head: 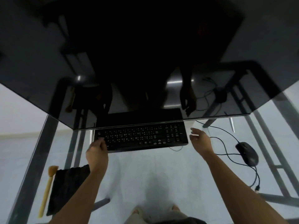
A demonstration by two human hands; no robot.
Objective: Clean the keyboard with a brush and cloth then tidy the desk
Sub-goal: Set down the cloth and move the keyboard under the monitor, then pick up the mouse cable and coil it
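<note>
The black keyboard [141, 137] is lying on the glass worktop [161, 167], long axis running left to right, with the left hand [97, 150] gripping its left end and the right hand [199, 139] hovering open just off its right end. Brush [47, 185] and dark cloth [64, 189] are sitting side by side nearer the person than the keyboard's left end, so the left hand's looking closer for grabbing them. No containers around, just a wired mouse [247, 152] right of the keyboard.

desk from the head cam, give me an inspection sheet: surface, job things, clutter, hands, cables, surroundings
surface: glass desk, see-through, dark monitor at the rear
job's things: keyboard under the monitor's edge; brush and dark cloth side by side at near left, untouched
clutter: mouse at right
grippers: left hand grips the keyboard's left end; right hand open, just clear of its right end
cables: mouse cable loops loosely; another runs behind
surroundings: pale floor, desk frame below
</note>
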